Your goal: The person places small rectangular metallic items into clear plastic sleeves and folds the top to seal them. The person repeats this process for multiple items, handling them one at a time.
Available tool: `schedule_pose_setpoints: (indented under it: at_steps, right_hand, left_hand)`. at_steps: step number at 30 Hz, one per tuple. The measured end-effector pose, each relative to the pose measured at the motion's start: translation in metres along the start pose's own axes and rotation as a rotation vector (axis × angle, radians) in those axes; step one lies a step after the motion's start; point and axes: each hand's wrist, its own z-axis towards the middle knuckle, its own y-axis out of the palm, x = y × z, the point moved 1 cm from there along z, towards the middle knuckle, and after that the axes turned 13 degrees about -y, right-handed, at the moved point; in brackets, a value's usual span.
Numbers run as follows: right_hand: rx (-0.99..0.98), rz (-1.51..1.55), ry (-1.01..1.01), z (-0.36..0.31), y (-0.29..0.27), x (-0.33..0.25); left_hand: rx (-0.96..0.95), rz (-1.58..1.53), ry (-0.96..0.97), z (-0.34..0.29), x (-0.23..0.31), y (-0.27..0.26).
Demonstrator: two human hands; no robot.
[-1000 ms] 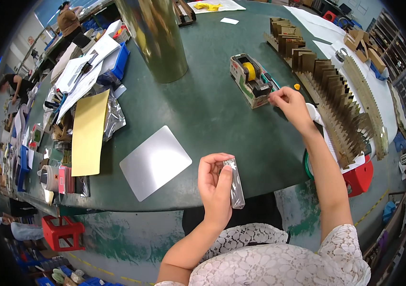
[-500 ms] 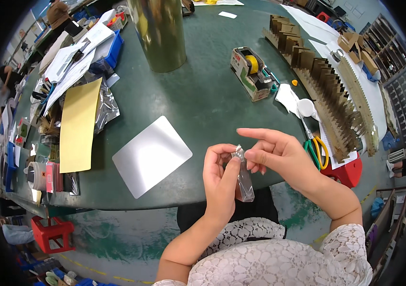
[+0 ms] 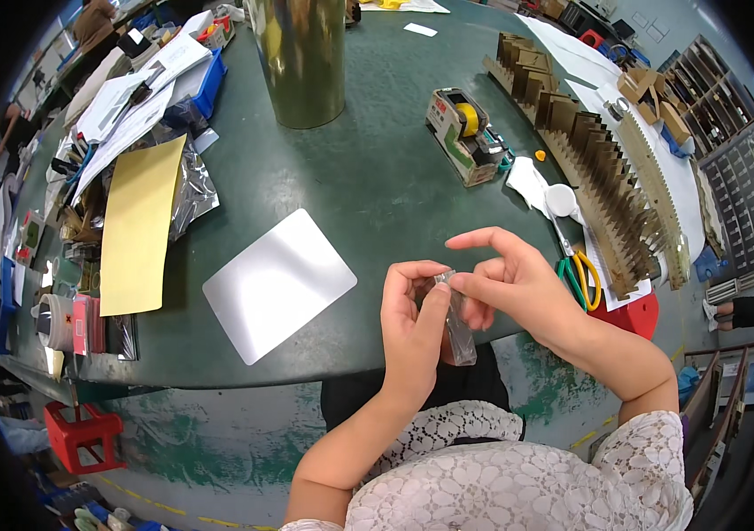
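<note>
My left hand (image 3: 410, 314) is closed around a small, narrow, clear plastic packet (image 3: 460, 341), which hangs at a tilt just past the table's near edge. What is inside the packet is hard to make out. At its top end, my right hand (image 3: 518, 288) has the thumb against the plastic. The right index finger sticks out above, bent and apart, while the other fingers curl in behind the thumb. On the table to the left of my hands lies a shiny silver sheet (image 3: 279, 288) with rounded corners.
A tape dispenser box (image 3: 465, 142), scissors (image 3: 582, 276) and a long toothed rack (image 3: 589, 150) occupy the right side. Farther back stands a tall green cylinder (image 3: 301, 71). On the left are a yellow sheet (image 3: 139, 234), papers and a blue tray (image 3: 208, 84). Red stools (image 3: 85, 434) stand below.
My right thumb has come in against the packet's top end, where it was slightly apart before. The packet's lower end has shifted a little. The whole view has moved slightly.
</note>
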Motion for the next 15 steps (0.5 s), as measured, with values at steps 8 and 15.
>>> schedule_pose_setpoints:
  at_steps: [8,15]
  right_hand:
    - [-0.148,0.063,0.034,-0.018,-0.008,0.013]
    - [-0.084,-0.755,-0.844,-0.011,-0.016,0.032]
  left_hand:
    - [0.027,0.163,0.017,-0.006,0.0,0.002]
    - [-0.028,0.258,0.013,-0.01,0.004,0.004]
